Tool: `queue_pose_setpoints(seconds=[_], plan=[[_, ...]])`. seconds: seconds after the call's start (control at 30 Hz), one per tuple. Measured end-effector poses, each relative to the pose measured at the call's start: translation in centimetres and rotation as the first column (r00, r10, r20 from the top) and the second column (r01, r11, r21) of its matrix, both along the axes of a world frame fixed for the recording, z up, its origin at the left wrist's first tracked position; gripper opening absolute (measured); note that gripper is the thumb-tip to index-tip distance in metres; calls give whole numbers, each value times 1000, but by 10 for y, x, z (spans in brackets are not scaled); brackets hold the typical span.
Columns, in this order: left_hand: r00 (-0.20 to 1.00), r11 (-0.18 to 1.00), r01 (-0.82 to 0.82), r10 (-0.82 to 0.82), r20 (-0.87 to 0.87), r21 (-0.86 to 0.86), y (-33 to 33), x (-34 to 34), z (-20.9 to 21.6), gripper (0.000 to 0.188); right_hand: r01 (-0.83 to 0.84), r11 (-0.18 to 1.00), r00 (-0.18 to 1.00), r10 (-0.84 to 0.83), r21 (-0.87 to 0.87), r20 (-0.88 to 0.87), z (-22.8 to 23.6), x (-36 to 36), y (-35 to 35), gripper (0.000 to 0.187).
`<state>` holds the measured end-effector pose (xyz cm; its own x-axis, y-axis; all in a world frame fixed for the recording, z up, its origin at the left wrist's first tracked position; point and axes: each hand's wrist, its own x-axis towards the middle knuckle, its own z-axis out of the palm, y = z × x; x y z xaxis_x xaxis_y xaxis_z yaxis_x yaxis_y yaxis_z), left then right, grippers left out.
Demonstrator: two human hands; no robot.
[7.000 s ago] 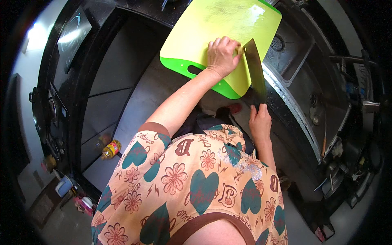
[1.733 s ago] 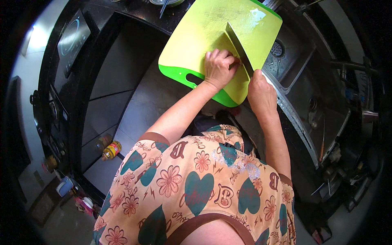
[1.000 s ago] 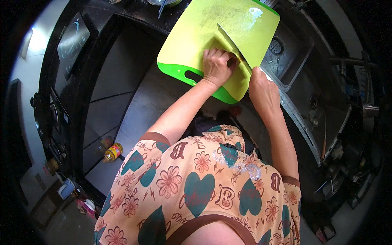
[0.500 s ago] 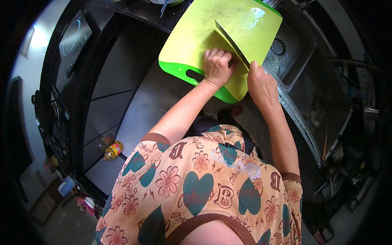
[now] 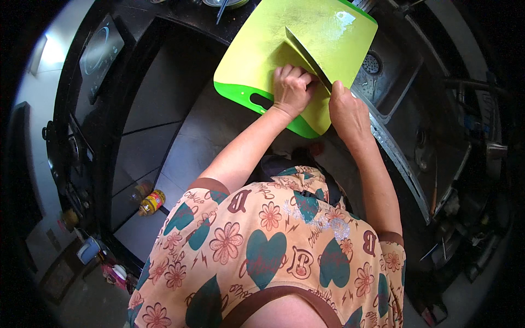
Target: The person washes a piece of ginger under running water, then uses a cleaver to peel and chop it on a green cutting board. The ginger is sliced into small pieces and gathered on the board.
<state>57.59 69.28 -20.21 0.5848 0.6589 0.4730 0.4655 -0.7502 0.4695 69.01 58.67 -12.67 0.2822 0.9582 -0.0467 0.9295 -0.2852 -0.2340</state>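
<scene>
A yellow-green cutting board (image 5: 240, 57) with a bright green rim and a slotted handle lies in front of me, its handle end toward my body. My right hand (image 5: 349, 112) is wrapped round the handle of a kitchen knife (image 5: 307, 53). The dark blade slants up and to the left over the board, edge down. Just left of the blade, my left hand (image 5: 293, 87) rests on the board with its fingers curled under. Whatever those fingers hold, if anything, is hidden beneath them.
A metal sink (image 5: 402, 90) with a round drain strainer (image 5: 372, 63) adjoins the board on the right. On the counter at the left is a flat black cooktop (image 5: 102, 53). A bowl (image 5: 234, 4) stands at the far edge, and a yellow bottle (image 5: 152, 202) on the floor to my left.
The knife and my right hand have shifted slightly left, closer to my left hand. My left hand stays in nearly the same place.
</scene>
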Motion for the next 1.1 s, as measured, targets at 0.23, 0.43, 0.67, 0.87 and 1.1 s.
queue_pose_setpoints(seconds=[0.23,0.43,0.67,0.87,1.1], plan=[[997,999,15,-13,75,-31,0,0,-5,5,-21,997,1000,22,-75,11,13,-6,-16,9],[994,999,24,-22,-105,25,-1,2,1,9,1,1000,1000,0,12,-7,-4,-2,-1,10],[999,1000,-7,8,-32,17,1,-2,10,10,7,999,999,-6,35,-33,7,1,-4,6],[998,999,-13,15,-55,39,3,0,-3,10,5,998,1000,-5,-66,-5,7,-1,-11,7],[992,999,-27,29,-126,20,2,4,6,12,0,998,1000,1,-59,12,10,4,-13,8]])
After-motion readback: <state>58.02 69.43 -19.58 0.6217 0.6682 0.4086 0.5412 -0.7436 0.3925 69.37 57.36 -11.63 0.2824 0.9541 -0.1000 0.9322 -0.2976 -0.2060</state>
